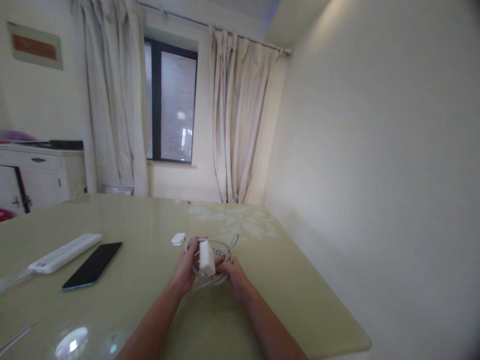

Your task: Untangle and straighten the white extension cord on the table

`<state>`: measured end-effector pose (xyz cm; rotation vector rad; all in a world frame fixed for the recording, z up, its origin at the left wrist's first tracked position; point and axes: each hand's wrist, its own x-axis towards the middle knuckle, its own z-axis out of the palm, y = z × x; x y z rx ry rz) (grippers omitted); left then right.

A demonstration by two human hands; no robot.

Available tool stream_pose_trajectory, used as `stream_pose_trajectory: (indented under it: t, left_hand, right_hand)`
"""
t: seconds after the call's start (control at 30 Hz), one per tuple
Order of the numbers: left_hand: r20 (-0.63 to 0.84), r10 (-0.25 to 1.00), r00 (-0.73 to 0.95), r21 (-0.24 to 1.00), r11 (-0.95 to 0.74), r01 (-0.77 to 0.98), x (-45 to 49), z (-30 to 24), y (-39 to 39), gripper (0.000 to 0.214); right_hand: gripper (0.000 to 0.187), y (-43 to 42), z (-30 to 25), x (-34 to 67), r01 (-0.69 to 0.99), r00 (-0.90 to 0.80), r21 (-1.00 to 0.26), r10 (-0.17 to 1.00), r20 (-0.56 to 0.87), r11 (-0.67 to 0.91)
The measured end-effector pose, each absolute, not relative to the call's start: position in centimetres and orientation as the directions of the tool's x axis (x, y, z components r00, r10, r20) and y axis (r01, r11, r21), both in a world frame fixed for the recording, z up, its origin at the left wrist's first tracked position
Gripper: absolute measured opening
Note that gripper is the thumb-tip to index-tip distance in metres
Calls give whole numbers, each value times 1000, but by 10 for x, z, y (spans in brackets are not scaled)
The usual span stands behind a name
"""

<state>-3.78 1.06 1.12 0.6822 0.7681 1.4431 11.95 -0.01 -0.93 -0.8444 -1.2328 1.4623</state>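
Observation:
Both my hands meet over the middle of the yellow-green table (262, 280). My left hand (185, 270) and my right hand (231, 274) are closed round a white charger block (206, 257) and its coiled white cable (221, 250). The block stands upright between my fingers, prongs toward the left. A small white plug end (179, 239) of the cable lies on the table just beyond my left hand. The fingertips are partly hidden by the block and cable loops.
A dark phone (93, 265) lies face up left of my hands, next to a white power strip (65, 252). A white cabinet (37, 175) stands at the far left, curtains and a window behind. A wall runs along the table's right edge.

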Motion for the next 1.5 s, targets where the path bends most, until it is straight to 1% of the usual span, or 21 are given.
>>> stream_pose_trajectory:
  t: [0.03,0.07,0.13,0.17,0.23,0.3,0.37,0.43,0.5,0.57,0.63,0.73,0.8,0.87,0.97,1.1,1.2,1.3,1.4,1.43,1.5]
  left_hand:
    - [-58,998,-34,798,27,-602,-38,11,11,56]
    - [-64,997,-36,798,29,-602,-38,12,10,60]
    - [-56,998,-27,811,30,-585,-37,14,9,69]
    - [-47,999,-20,822,28,-568,-36,15,8,72]
    - [-31,1000,-2,848,26,-530,-33,15,5,75]
    - [-24,999,39,874,40,-485,-27,12,2,73]
    - [-32,997,76,901,62,-429,-21,8,-1,72]
    - [-35,995,93,919,69,-388,-16,4,-3,68]
    - [-25,995,97,916,61,-396,-14,2,-3,58]
    - [1,995,96,894,42,-447,-15,1,-2,47]
    - [7,994,111,860,51,-507,-18,1,1,42]
    - [-29,981,191,794,139,-592,-23,0,6,43]
    - [-67,967,247,741,214,-637,-25,-1,9,38]
    - [-103,953,286,690,275,-669,-26,-3,11,31]
    - [-144,945,293,643,314,-698,-27,-6,15,25]
    - [-180,964,195,638,265,-723,-30,-7,22,17]
    - [-211,975,68,658,193,-728,-38,-1,29,15]
    - [-232,972,-30,674,138,-726,-47,7,34,17]
    - [-158,986,-61,682,64,-729,-52,11,37,16]
    - [-114,992,-62,690,34,-723,-53,10,36,18]
    - [-40,997,-62,710,-15,-704,-51,8,35,26]
  right_hand:
    - [25,0,-8,121,-216,-246,-976,964,96,42]
    - [28,0,-7,122,-146,-214,-986,971,107,76]
    - [32,0,-8,127,96,-69,-980,983,170,176]
    - [36,1,-10,129,239,20,-946,973,232,220]
    - [48,1,-14,134,480,153,-824,896,416,301]
    - [62,2,-17,139,618,178,-682,775,607,392]
    - [70,2,-17,143,698,125,-529,644,755,484]
    - [66,2,-15,146,758,25,-377,554,832,533]
    - [52,1,-12,150,793,-92,-256,526,846,552]
    - [40,0,-11,152,796,-213,-162,520,827,583]
    - [40,-2,-9,153,770,-313,-90,497,809,631]
    - [41,-5,-6,152,711,-408,-21,436,802,703]
    - [38,-6,-5,151,680,-443,-6,416,794,734]
    - [30,-5,-5,151,656,-475,8,404,782,755]
    - [18,-3,-7,152,643,-515,53,380,768,764]
    - [17,-2,-7,152,654,-552,109,374,745,749]
    - [13,-4,-2,151,638,-578,109,381,722,762]
    - [10,-8,6,147,609,-584,59,397,708,791]
    - [14,-18,15,142,589,-568,-32,441,695,808]
    - [16,-22,17,140,578,-549,-85,463,696,812]
    - [20,-29,20,137,523,-482,-250,525,701,815]
